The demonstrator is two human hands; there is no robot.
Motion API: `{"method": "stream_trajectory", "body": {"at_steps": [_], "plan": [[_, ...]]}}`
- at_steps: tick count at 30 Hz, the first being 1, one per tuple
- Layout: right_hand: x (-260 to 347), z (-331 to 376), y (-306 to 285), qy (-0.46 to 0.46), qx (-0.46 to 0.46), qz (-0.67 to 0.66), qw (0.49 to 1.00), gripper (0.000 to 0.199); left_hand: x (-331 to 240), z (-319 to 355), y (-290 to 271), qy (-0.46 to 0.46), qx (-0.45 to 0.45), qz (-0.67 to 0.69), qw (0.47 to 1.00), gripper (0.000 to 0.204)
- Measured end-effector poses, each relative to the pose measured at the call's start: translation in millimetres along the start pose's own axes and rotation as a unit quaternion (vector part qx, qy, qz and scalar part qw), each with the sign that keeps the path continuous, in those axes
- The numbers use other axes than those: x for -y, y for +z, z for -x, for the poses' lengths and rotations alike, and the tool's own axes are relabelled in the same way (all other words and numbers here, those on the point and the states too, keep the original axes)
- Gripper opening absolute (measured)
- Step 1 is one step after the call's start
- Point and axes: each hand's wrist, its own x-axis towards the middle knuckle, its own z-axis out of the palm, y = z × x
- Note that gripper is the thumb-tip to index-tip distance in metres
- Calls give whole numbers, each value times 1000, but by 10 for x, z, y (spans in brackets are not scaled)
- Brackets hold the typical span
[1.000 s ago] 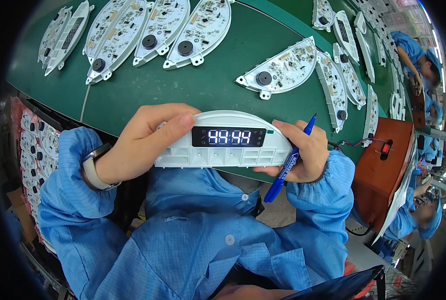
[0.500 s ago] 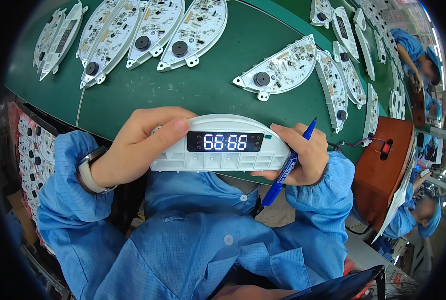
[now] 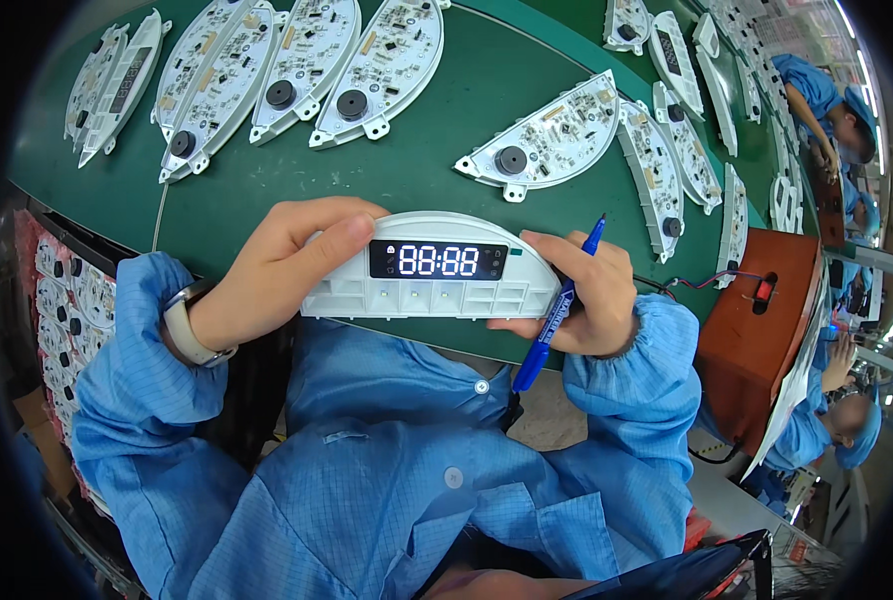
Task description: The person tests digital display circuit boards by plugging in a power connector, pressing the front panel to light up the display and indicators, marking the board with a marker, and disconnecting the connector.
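A white half-moon display module (image 3: 417,303) is held up in front of me, its curved edge facing away. Bright white digits and a small icon glow on its black screen (image 3: 437,261). At its left end, my left hand (image 3: 292,268) is closed around it with the thumb on the front face. My right hand (image 3: 595,295) grips the other end, thumb or finger at the upper edge and another finger below. The same hand also holds a capped blue marker pen (image 3: 555,325), slanting past the module's right end. The fingers behind the module are hidden.
Several half-moon circuit boards (image 3: 397,70) with black buzzers lie on the green table (image 3: 297,190), one (image 3: 552,135) apart from the others. An orange-brown box (image 3: 757,340) with wires stands at the right. More boards (image 3: 72,320) fill a bin at the left. Co-workers (image 3: 827,110) sit far right.
Both hands have raised the module a little and shifted it slightly left, the marker moving along. Different segments of the digits are lit, and a small icon now glows at the screen's left.
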Motion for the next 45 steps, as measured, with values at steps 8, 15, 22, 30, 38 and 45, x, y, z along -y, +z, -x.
{"method": "stream_trajectory", "body": {"at_steps": [8, 15, 22, 30, 38, 45], "plan": [[-4, 24, 19, 29, 2, -14, 999, 68, 1, -38, -10, -10, -6, -10, 1000, 35], [-28, 2, 11, 36, 4, -7, 999, 68, 34, -95, -45, 8, -8, -52, 999, 37], [-33, -8, -2, 62, 16, 1, 998, 70, 12, -129, -54, -36, 16, 31, 999, 38], [-25, -15, -24, 76, 37, 8, 996, 71, 28, -154, -78, -19, 6, 22, 1000, 39], [-31, 1, -15, 86, 38, 16, 995, 73, 32, -171, -106, -11, 24, 14, 1000, 39], [-22, -1, -11, 88, 37, 23, 995, 72, 34, -171, -122, -14, 36, -4, 999, 39]]}}
